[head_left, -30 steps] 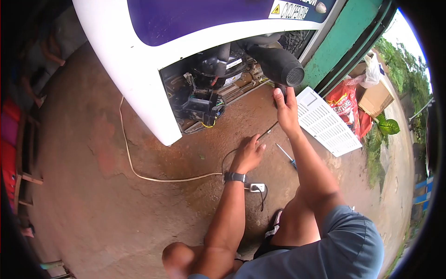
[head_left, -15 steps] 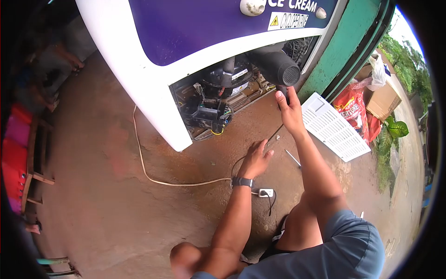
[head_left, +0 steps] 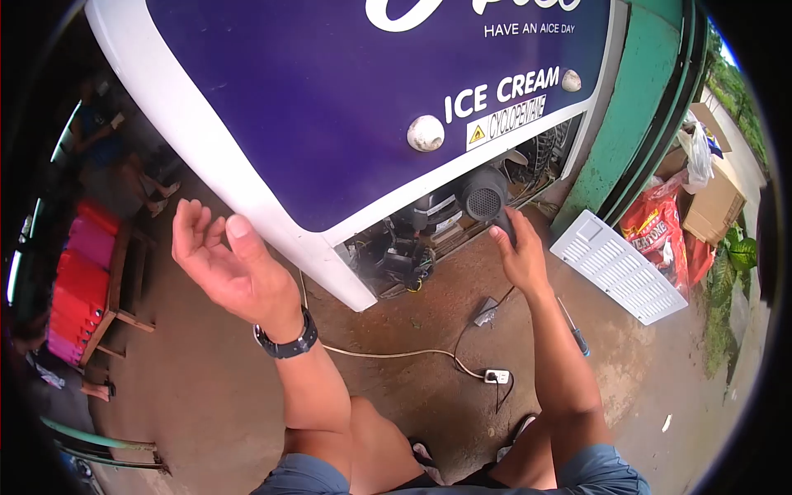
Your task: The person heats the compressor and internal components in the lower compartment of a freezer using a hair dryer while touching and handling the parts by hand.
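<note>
My right hand (head_left: 523, 252) is wrapped round the handle of a black hair dryer (head_left: 485, 198), held at the open lower compartment of the ice cream freezer (head_left: 330, 107). Inside that compartment sit a black compressor part and wiring (head_left: 404, 260). My left hand (head_left: 235, 268) is raised in front of the freezer's white left edge, palm up, fingers apart and slightly curled, holding nothing. A dark watch (head_left: 286, 337) is on the left wrist. The dryer's cord runs down to a white socket (head_left: 496, 376) on the ground.
A white vented panel (head_left: 619, 266) and a screwdriver (head_left: 575, 328) lie on the ground at right. Beyond are a red bag (head_left: 656, 223), a cardboard box (head_left: 716, 202) and a green post (head_left: 615, 136). At left are a wooden bench (head_left: 115, 309) and seated people.
My left hand has risen from near the cord on the ground to the freezer's left edge. The view has tilted up, showing more of the freezer front. The dryer stays in my right hand.
</note>
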The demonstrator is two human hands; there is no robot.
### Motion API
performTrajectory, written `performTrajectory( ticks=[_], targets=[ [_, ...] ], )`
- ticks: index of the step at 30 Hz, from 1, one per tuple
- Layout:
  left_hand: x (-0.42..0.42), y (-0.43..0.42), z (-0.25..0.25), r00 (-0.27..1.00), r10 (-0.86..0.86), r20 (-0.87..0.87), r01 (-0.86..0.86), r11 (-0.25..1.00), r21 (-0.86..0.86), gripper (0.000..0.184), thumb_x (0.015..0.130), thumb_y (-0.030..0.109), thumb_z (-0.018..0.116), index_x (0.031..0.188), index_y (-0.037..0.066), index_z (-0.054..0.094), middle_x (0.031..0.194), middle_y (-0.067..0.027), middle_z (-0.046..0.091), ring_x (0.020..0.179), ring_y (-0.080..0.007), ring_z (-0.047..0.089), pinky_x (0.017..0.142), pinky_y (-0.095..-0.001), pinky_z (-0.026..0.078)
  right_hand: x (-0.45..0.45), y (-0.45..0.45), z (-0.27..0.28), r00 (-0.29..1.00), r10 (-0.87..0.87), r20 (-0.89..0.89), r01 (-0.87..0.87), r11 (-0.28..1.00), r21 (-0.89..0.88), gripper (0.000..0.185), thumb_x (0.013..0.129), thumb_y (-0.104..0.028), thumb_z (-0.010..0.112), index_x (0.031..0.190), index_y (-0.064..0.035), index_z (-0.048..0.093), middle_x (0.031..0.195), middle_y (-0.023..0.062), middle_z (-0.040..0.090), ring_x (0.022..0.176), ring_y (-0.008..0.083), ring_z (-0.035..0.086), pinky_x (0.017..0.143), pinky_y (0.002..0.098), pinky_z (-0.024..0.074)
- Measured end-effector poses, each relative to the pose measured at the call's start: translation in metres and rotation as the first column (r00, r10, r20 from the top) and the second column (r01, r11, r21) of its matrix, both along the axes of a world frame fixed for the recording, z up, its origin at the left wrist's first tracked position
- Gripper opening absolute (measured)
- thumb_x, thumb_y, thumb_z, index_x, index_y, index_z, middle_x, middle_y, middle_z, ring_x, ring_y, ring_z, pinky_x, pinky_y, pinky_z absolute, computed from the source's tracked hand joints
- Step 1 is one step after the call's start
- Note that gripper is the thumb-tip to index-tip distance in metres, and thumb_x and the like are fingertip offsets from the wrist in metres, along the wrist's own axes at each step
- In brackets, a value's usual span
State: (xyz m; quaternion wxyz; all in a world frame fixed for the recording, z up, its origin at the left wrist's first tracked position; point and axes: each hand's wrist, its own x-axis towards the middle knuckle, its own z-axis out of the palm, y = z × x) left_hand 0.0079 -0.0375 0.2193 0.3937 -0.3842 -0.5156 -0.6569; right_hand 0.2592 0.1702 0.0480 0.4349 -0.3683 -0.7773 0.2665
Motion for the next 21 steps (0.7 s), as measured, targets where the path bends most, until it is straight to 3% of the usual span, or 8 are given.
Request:
performTrajectory(
  ticks=[3, 4, 6, 14, 15, 16, 18, 21],
  targets=[
    [-0.031, 0.022, 0.022, 0.997, 0.045, -0.065, -0.063, 0.947, -0.314, 0.108, 0.093, 0.049, 0.081, 0.163, -0.005, 0.019, 0.160, -0.0243, 0.035, 0.146, -0.0360, 0.042, 0.120, -0.0463, 0.035, -0.011, -0.006, 0.008, 1.000, -0.016, 0.001, 0.016, 1.000, -0.007, 0.042, 0.100, -0.030, 0.071, 0.136, -0.0088, 0.060, 0.111, 0.0206, 0.066, 0.102, 0.0429, 0.065, 0.088, 0.0481, 0.0524],
    [-0.033, 0.026, 0.019, 0.997, -0.058, -0.042, 0.046, 0.966, -0.254, 0.116, 0.089, 0.050, 0.085, 0.163, -0.006, 0.016, 0.160, -0.0251, 0.035, 0.147, -0.0355, 0.040, 0.121, -0.0468, 0.034, -0.014, -0.011, 0.007, 0.999, -0.041, 0.034, 0.042, 0.999, -0.028, 0.042, 0.100, -0.030, 0.071, 0.135, -0.0094, 0.060, 0.111, 0.0204, 0.065, 0.102, 0.0430, 0.065, 0.088, 0.0488, 0.0525],
    [-0.030, 0.024, 0.022, 0.989, -0.143, -0.035, 0.127, 0.950, -0.285, 0.118, 0.085, 0.046, 0.089, 0.163, -0.006, 0.017, 0.160, -0.0250, 0.035, 0.148, -0.0346, 0.039, 0.121, -0.0467, 0.033, -0.022, -0.019, 0.003, 0.997, -0.065, 0.040, 0.065, 0.998, -0.014, 0.042, 0.099, -0.029, 0.072, 0.135, -0.0112, 0.061, 0.110, 0.0194, 0.064, 0.103, 0.0415, 0.064, 0.086, 0.0493, 0.0531],
    [-0.034, 0.029, 0.009, 0.989, -0.139, -0.047, 0.125, 0.966, -0.225, 0.121, 0.080, 0.032, 0.096, 0.164, -0.004, 0.017, 0.160, -0.0208, 0.037, 0.147, -0.0316, 0.039, 0.122, -0.0453, 0.032, -0.043, -0.043, 0.000, 0.976, -0.219, 0.000, 0.219, 0.976, -0.009, 0.042, 0.096, -0.027, 0.074, 0.134, -0.0131, 0.063, 0.109, 0.0157, 0.062, 0.103, 0.0382, 0.063, 0.086, 0.0490, 0.0532],
    [-0.034, 0.028, 0.007, 0.995, -0.087, -0.058, 0.071, 0.969, -0.236, 0.116, 0.082, 0.026, 0.095, 0.164, -0.004, 0.018, 0.158, -0.0211, 0.040, 0.143, -0.0306, 0.044, 0.121, -0.0441, 0.035, -0.040, -0.043, 0.000, 0.977, -0.212, 0.001, 0.212, 0.977, -0.020, 0.042, 0.096, -0.026, 0.074, 0.135, -0.0131, 0.064, 0.109, 0.0152, 0.062, 0.104, 0.0373, 0.062, 0.087, 0.0483, 0.0530],
    [-0.037, 0.032, 0.005, 0.972, -0.233, -0.016, 0.226, 0.959, -0.173, 0.109, 0.086, 0.022, 0.092, 0.163, -0.004, 0.020, 0.157, -0.0207, 0.043, 0.139, -0.0294, 0.049, 0.119, -0.0425, 0.039, -0.035, -0.039, -0.003, 0.982, -0.188, -0.001, 0.188, 0.982, 0.002, 0.043, 0.096, -0.026, 0.074, 0.135, -0.0127, 0.063, 0.108, 0.0149, 0.062, 0.104, 0.0370, 0.062, 0.088, 0.0478, 0.0528],
    [-0.029, 0.035, 0.009, 0.955, -0.295, -0.007, 0.289, 0.939, -0.185, 0.101, 0.089, 0.021, 0.089, 0.163, -0.002, 0.022, 0.155, -0.0195, 0.046, 0.135, -0.0282, 0.053, 0.117, -0.0425, 0.043, -0.025, -0.032, -0.007, 0.989, -0.145, -0.020, 0.145, 0.989, -0.008, 0.042, 0.096, -0.028, 0.075, 0.133, -0.0125, 0.064, 0.105, 0.0147, 0.061, 0.103, 0.0370, 0.061, 0.088, 0.0475, 0.0526],
    [-0.035, 0.034, 0.008, 0.979, -0.202, -0.031, 0.191, 0.958, -0.216, 0.092, 0.093, 0.028, 0.085, 0.160, -0.003, 0.029, 0.151, -0.0205, 0.050, 0.131, -0.0286, 0.057, 0.114, -0.0425, 0.047, -0.010, -0.023, -0.008, 0.991, -0.116, -0.067, 0.114, 0.993, -0.030, 0.041, 0.095, -0.028, 0.075, 0.131, -0.0131, 0.065, 0.105, 0.0139, 0.061, 0.103, 0.0362, 0.061, 0.089, 0.0473, 0.0518]
  ],
)
